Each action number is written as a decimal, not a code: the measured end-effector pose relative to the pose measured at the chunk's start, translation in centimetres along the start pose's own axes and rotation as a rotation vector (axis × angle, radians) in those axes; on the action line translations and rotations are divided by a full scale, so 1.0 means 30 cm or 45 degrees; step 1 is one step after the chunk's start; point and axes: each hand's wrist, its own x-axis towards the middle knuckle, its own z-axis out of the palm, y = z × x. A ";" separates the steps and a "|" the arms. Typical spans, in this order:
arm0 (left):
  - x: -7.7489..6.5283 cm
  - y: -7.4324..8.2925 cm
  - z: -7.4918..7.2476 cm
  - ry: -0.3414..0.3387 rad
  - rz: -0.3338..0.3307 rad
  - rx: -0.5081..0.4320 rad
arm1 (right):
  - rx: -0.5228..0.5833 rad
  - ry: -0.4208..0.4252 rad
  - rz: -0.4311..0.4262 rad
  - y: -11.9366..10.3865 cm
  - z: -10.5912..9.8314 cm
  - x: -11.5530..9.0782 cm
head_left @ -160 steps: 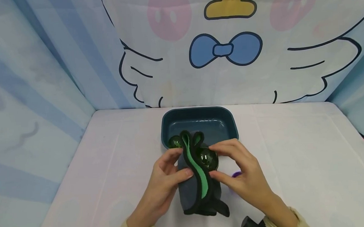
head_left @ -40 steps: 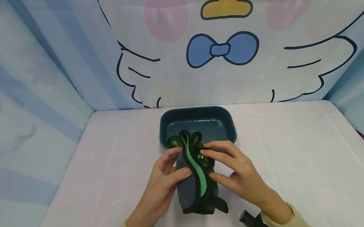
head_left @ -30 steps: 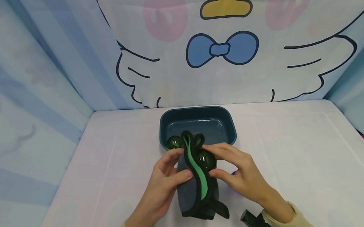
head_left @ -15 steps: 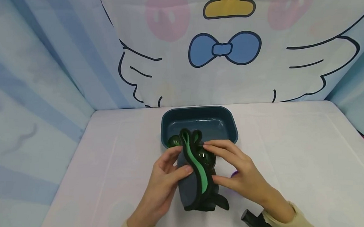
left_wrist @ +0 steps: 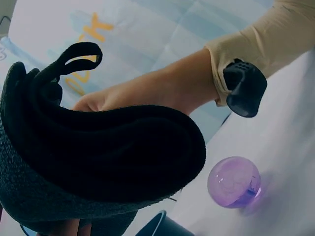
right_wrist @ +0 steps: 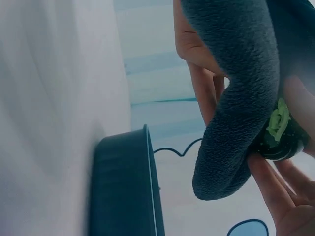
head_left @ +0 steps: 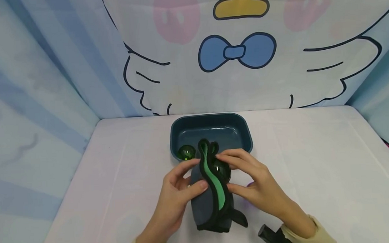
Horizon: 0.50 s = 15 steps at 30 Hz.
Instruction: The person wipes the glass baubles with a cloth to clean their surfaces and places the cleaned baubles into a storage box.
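A folded dark grey cloth [head_left: 202,203] with black edging, a green inner face and a hanging loop stands upright over the table. My left hand [head_left: 173,197] grips its left side between thumb and fingers. On the right side, my right hand [head_left: 259,178] pinches a clear dark green ball [head_left: 222,169] that lies against the fold, fingertips above and thumb below. Light green shapes show inside this ball in the right wrist view. Another green ball [head_left: 186,151] rests at the near left of a dark blue basin [head_left: 213,115], just beyond the cloth.
A clear purple ball [left_wrist: 234,182] sits on the white table, mostly hidden behind my right hand in the head view. A black wrist device [head_left: 272,236] is strapped at the right sleeve. A printed curtain [head_left: 238,87] closes off the table's back.
The cloth's top has shifted slightly right, uncovering more of the ball in the basin. My right fingers have moved over the held ball, spreading across it about a second ago. Both holds stay.
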 end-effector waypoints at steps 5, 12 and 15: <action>-0.004 -0.009 -0.001 -0.034 0.062 0.026 | -0.045 -0.040 0.124 -0.007 -0.002 -0.004; 0.007 -0.010 -0.002 0.016 0.001 -0.012 | -0.108 0.058 0.054 -0.012 0.006 -0.003; 0.009 -0.009 0.000 0.044 -0.027 -0.051 | -0.113 0.091 -0.032 -0.013 0.012 0.003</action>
